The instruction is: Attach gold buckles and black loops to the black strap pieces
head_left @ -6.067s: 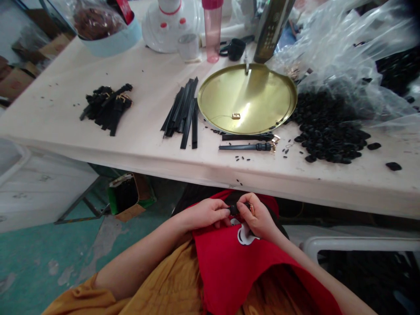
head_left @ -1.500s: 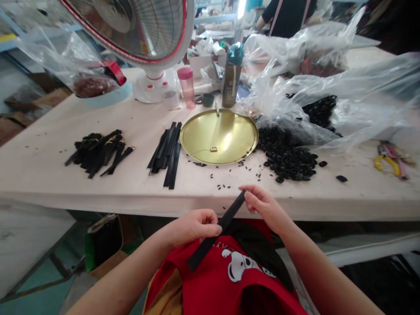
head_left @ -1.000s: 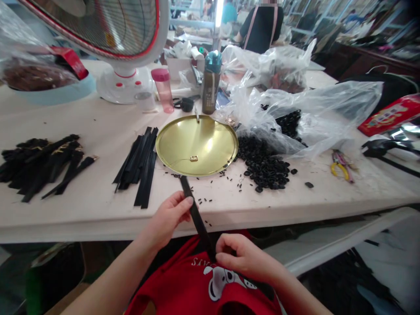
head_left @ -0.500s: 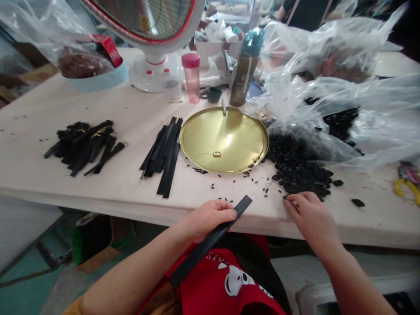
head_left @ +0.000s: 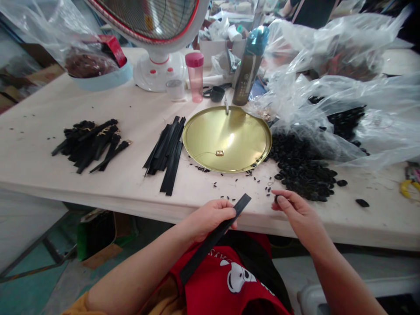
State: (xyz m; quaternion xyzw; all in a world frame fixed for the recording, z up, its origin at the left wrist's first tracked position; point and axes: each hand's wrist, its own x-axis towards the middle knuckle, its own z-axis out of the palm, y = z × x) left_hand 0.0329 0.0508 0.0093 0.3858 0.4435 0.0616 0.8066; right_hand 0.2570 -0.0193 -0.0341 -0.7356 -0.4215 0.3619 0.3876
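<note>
Your right hand (head_left: 300,214) slides leftward from the black pile (head_left: 305,177), pinching 1 black bit (head_left: 277,199); left hand (head_left: 210,217) grips the black strip (head_left: 210,241) over red cloth (head_left: 205,288). Gold tray (head_left: 226,133) sits on the pale table (head_left: 121,183), fan (head_left: 159,70) behind.

Left fingers (head_left: 224,204) and right fingers (head_left: 290,195) in pinches, forearms (head_left: 139,264) well apart.

- Strap (head_left: 209,244), one: I log it as black, flat, narrow and straight; gripped near its upper end by the left hand (head_left: 210,218), slanting from the table edge down leftward over the lap.
- Small black piece (head_left: 277,199), one: rounded, pinched in the right hand's (head_left: 300,214) fingertips, apart from the strap; I can't make out its full shape, partly covered.
</note>
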